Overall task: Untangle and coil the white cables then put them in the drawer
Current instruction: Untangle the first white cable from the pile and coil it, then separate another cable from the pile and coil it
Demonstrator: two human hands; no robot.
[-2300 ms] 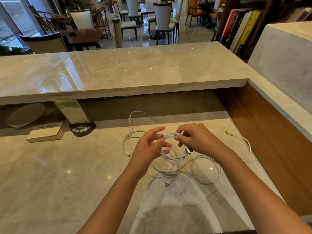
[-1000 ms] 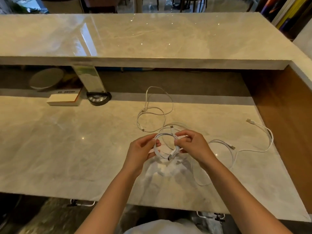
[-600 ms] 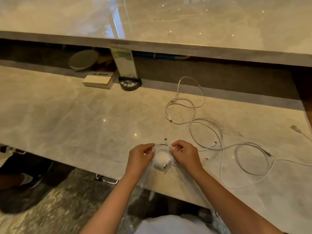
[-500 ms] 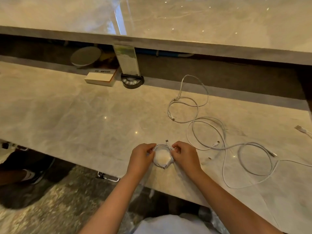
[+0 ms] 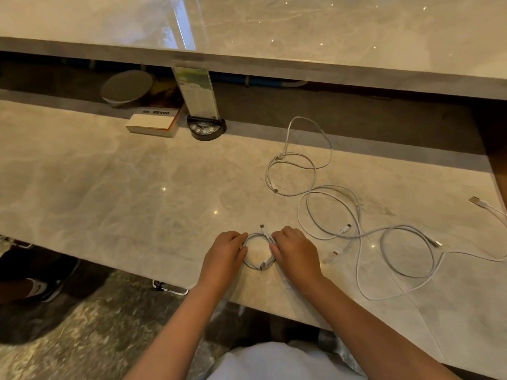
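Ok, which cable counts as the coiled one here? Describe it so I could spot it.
On the lower marble counter, near its front edge, the left hand and right hand hold the coiled cable. It is a small tight ring; the loose cables sprawl to its right.

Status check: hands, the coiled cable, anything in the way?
Left hand and right hand both grip the small coiled white cable on the marble counter. Loose white cables lie tangled to the right. No drawer in view.
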